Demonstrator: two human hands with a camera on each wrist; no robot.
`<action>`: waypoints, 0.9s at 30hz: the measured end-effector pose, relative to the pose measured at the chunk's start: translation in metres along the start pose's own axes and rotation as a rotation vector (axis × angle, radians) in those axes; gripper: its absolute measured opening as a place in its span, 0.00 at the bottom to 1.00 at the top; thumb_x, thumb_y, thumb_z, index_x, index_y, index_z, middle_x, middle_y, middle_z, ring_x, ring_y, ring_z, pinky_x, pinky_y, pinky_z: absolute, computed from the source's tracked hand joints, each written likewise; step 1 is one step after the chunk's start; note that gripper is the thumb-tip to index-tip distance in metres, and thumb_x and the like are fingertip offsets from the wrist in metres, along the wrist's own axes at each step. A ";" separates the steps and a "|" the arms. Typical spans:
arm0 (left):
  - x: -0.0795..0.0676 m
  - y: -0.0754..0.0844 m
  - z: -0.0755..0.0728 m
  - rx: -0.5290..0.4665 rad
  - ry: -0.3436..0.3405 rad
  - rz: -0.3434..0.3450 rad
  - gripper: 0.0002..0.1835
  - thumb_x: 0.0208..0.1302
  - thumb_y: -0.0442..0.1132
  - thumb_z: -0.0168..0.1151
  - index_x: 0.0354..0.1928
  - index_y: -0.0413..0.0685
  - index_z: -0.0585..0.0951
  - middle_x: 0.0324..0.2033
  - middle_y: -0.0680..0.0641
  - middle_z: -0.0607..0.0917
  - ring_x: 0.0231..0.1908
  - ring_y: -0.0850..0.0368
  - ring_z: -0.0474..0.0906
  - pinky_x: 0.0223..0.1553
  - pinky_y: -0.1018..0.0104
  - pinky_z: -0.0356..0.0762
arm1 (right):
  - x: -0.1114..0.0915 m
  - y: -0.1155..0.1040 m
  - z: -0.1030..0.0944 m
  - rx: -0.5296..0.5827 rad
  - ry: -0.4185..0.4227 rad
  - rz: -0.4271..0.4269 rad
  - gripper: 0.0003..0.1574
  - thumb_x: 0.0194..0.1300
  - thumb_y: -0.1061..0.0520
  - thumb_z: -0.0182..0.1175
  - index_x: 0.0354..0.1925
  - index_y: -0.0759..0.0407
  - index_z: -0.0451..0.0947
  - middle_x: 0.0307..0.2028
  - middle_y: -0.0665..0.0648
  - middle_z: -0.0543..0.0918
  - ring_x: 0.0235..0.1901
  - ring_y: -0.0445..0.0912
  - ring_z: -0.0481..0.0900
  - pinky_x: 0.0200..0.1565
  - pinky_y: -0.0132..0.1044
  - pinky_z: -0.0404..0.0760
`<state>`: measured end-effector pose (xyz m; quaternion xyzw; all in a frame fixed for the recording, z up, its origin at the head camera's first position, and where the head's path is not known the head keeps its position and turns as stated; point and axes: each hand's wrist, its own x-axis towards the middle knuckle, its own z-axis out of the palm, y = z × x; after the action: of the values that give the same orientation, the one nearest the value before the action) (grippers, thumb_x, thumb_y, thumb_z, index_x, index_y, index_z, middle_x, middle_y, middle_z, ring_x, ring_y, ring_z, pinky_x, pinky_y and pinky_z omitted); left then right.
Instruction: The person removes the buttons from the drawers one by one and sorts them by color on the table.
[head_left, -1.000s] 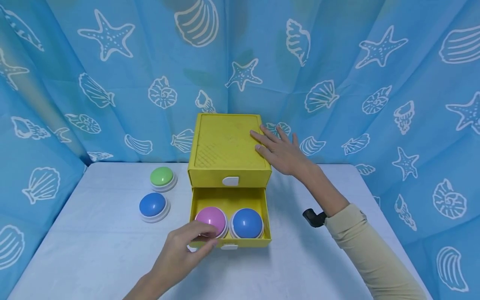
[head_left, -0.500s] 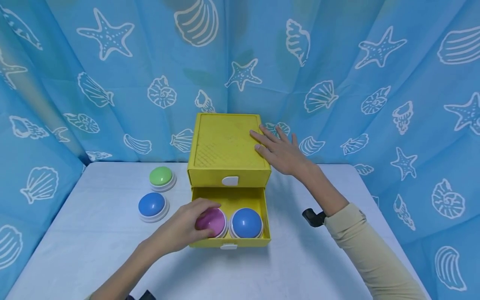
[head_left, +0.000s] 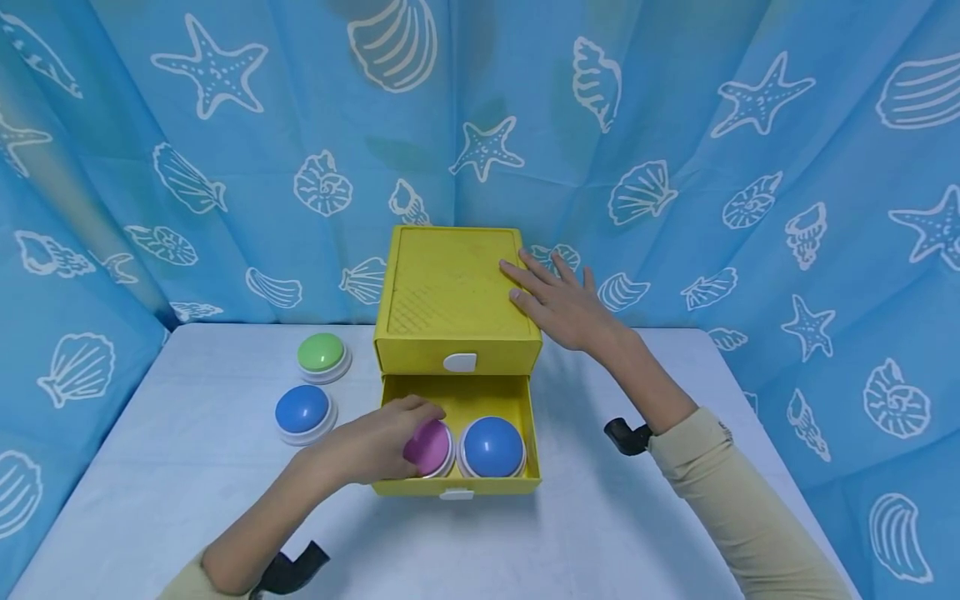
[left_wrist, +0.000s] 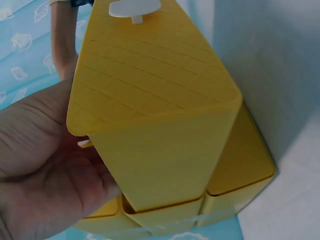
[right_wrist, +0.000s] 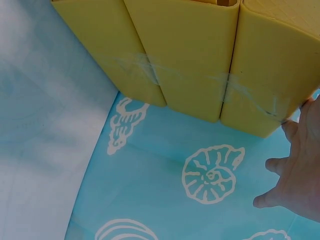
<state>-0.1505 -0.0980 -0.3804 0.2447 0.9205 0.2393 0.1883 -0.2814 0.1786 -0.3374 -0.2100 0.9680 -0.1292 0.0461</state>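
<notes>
A yellow drawer unit (head_left: 457,283) stands on the table with its lower drawer (head_left: 491,388) pulled out. Inside that drawer sit a pink dome button (head_left: 429,447) on a white base and a blue dome button (head_left: 492,447). My left hand (head_left: 375,442) grips the pink one from its left side, thumb towards the drawer front and fingers over the back; part of the dome is hidden. In the left wrist view, the drawer's wall hides the fingertips of this hand (left_wrist: 55,165). My right hand (head_left: 566,304) rests, fingers spread, on the unit's top right edge.
On the table (head_left: 187,467), left of the unit, are a green dome button (head_left: 321,353) and another blue dome button (head_left: 302,408), both white-based. A blue curtain (head_left: 480,108) with shell prints hangs behind and around the sides.
My left hand has moved from the front of the pink button to its left side and back, with the fingers closing round it. The right hand has stayed in place.
</notes>
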 end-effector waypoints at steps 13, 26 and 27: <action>0.003 0.008 -0.003 0.238 -0.003 -0.008 0.39 0.50 0.41 0.80 0.66 0.43 0.75 0.58 0.42 0.78 0.55 0.47 0.76 0.54 0.51 0.80 | 0.000 -0.001 0.000 -0.002 0.001 -0.002 0.39 0.76 0.28 0.25 0.79 0.34 0.44 0.79 0.47 0.39 0.76 0.62 0.30 0.67 0.72 0.28; -0.003 -0.001 -0.014 0.028 0.113 0.085 0.41 0.49 0.43 0.79 0.67 0.45 0.73 0.58 0.47 0.71 0.53 0.52 0.73 0.51 0.54 0.82 | 0.000 0.000 -0.001 0.009 0.001 -0.007 0.39 0.76 0.28 0.26 0.79 0.34 0.44 0.79 0.46 0.39 0.76 0.62 0.31 0.67 0.72 0.29; -0.004 0.000 -0.015 0.015 0.119 0.091 0.42 0.48 0.43 0.79 0.67 0.45 0.72 0.58 0.47 0.71 0.54 0.52 0.73 0.51 0.54 0.82 | 0.000 0.000 0.000 0.010 0.001 -0.006 0.39 0.76 0.28 0.26 0.79 0.34 0.45 0.79 0.46 0.39 0.76 0.62 0.31 0.67 0.72 0.29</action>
<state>-0.1544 -0.1053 -0.3674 0.2731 0.9197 0.2550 0.1203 -0.2813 0.1787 -0.3370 -0.2128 0.9667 -0.1342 0.0461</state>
